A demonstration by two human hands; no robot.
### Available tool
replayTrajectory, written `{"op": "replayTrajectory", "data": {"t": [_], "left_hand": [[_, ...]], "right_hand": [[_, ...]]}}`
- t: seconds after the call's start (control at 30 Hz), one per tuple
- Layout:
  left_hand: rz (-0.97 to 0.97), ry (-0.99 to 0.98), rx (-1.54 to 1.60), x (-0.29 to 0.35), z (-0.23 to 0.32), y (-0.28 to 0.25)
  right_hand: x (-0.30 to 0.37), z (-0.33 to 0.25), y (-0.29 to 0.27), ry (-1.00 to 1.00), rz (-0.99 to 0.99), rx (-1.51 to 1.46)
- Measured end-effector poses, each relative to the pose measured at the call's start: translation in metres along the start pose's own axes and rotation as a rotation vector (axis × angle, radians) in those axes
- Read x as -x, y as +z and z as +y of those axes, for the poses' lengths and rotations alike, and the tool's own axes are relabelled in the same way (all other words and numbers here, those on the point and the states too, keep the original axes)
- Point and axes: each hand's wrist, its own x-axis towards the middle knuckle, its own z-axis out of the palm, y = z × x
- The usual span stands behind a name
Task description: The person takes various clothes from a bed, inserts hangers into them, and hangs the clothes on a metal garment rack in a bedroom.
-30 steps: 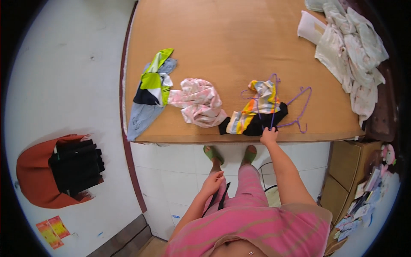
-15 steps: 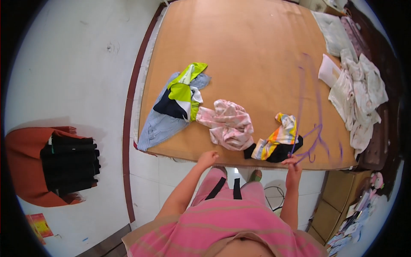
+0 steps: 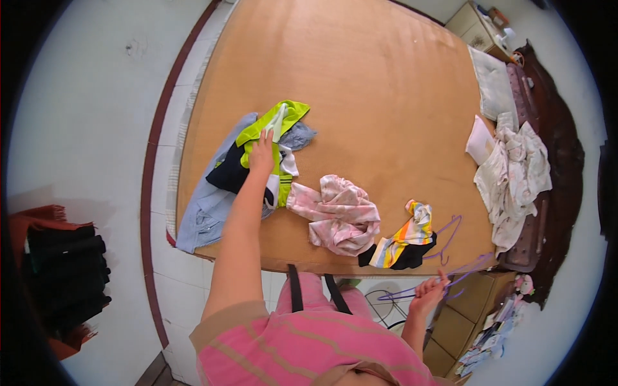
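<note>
My left hand (image 3: 261, 156) reaches across to a lime-green, navy and white garment (image 3: 228, 172) and rests on it with fingers stretched out. Beneath that garment lies a light blue denim piece (image 3: 201, 222). Just past the bed's front edge, my right hand (image 3: 428, 294) is closed on purple clothes hangers (image 3: 467, 270); how many is hard to make out. Another purple hanger (image 3: 458, 226) shows over the bed beside a striped yellow, orange and white garment (image 3: 403, 244) with black parts. Between the hands' areas sits a crumpled pink-and-white garment (image 3: 344, 215).
The bed (image 3: 360, 83) has a brown surface. White rumpled clothes (image 3: 515, 174) and a pillow (image 3: 492, 80) lie along its right side by the dark headboard (image 3: 560, 161). Brown drawers (image 3: 457, 321) stand at the lower right. Dark folded clothes (image 3: 67, 276) are at far left.
My left hand has moved from the bed's front edge forward onto the lime-green garment. My right hand has drawn back with the hangers, and one hanger now shows beside the striped garment.
</note>
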Motion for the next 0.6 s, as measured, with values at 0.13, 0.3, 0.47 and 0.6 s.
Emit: {"op": "replayTrajectory", "data": {"t": [0.13,0.3,0.47,0.6], "left_hand": [[-0.394,-0.105,0.006,-0.013,-0.028,0.026],[-0.157,-0.186,0.087,0.070,0.003,0.046],[-0.376,-0.199,0.181,0.240,0.066,0.017],[-0.653,-0.614,0.238,0.308,0.066,0.012]], "right_hand": [[0.008,0.021,-0.001,0.139,-0.137,0.212],[0.008,0.026,0.021,0.140,-0.346,0.394],[0.016,0.037,0.043,0.042,-0.499,0.469],[0.010,0.040,0.045,0.128,-0.644,0.451]]}}
